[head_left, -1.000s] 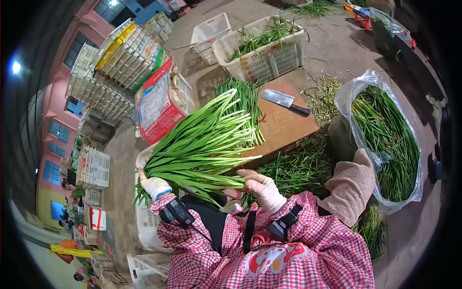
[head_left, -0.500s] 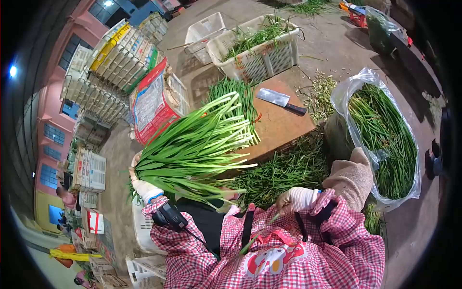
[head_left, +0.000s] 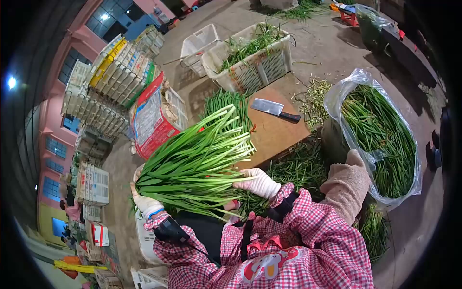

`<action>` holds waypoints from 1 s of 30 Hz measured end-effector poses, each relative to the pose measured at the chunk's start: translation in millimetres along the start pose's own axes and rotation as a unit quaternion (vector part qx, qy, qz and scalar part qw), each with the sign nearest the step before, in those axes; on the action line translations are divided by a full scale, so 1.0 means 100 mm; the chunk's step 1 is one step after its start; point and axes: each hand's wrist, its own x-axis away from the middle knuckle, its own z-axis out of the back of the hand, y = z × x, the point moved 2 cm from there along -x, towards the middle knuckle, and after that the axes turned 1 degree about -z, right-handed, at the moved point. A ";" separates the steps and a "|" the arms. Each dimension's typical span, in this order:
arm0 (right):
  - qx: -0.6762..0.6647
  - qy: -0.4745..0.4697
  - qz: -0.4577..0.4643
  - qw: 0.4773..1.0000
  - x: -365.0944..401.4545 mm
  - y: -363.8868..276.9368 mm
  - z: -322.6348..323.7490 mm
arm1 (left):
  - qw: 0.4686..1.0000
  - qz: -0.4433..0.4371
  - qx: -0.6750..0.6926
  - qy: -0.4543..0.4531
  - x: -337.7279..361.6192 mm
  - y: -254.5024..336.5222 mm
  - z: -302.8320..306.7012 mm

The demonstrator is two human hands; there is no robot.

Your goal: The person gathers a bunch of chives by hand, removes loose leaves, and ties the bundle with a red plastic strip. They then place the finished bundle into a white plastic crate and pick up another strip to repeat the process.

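Note:
My left hand (head_left: 139, 193), in a white glove with a blue edge, is closed around the leafy end of a large bunch of Chinese chives (head_left: 187, 166). The pale cut ends fan out to the right. My right hand (head_left: 258, 183), in a white wrap, is at the lower right of the fan, its fingers pinched on a chive stalk, though the fingertips are partly hidden. Beyond the bunch, a cleaver (head_left: 274, 109) with a black handle lies on a wooden board (head_left: 279, 137). More thin green stalks (head_left: 225, 103) rest at the board's left side.
An open plastic bag (head_left: 332, 103) of greens stands on the right, beside a tan cloth (head_left: 344, 185). Loose trimmings (head_left: 301, 168) cover the ground below the board. Behind are a white crate (head_left: 269, 70) of greens, a red sack (head_left: 154, 120) and stacked crates (head_left: 103, 72).
My right hand has moved from near my apron, where bits of leaf were falling, forward and left to the chive stalks. My left hand still holds the bunch in nearly the same place.

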 end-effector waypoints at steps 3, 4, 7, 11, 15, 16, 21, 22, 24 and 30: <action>-0.032 0.037 -0.008 0.999 0.06 0.04 -0.01 | 0.999 0.036 0.035 -0.014 0.12 -0.04 -0.10; 0.002 0.062 -0.016 0.998 0.10 0.04 -0.01 | 0.998 0.016 0.041 0.049 0.14 -0.07 -0.14; -0.028 0.093 -0.066 0.993 0.20 -0.04 -0.08 | 0.998 -0.016 0.010 0.061 -0.03 -0.09 0.13; -0.189 0.014 -0.013 0.982 0.26 0.12 -0.08 | 0.994 -0.037 -0.076 0.073 0.02 -0.17 0.15; -0.163 -0.092 -0.080 0.979 0.42 -0.06 -0.08 | 1.000 0.023 0.011 -0.007 -0.05 -0.19 0.19; -0.176 -0.049 -0.085 0.979 0.47 -0.09 -0.11 | 0.999 0.033 0.016 -0.030 -0.05 -0.20 0.18; -0.249 -0.082 -0.045 0.964 0.55 0.01 -0.02 | 0.985 0.067 0.107 -0.118 -0.12 -0.26 0.23; -0.269 -0.113 0.002 0.956 0.51 0.27 0.10 | 0.974 0.083 0.119 -0.177 -0.13 -0.25 0.22; -0.323 -0.117 0.053 0.938 0.64 -0.12 -0.04 | 0.961 0.090 0.154 -0.213 -0.12 -0.22 0.22; 0.055 -0.155 -0.086 0.983 1.05 -0.22 0.48 | 0.889 0.076 0.075 -0.445 -0.05 -0.04 0.13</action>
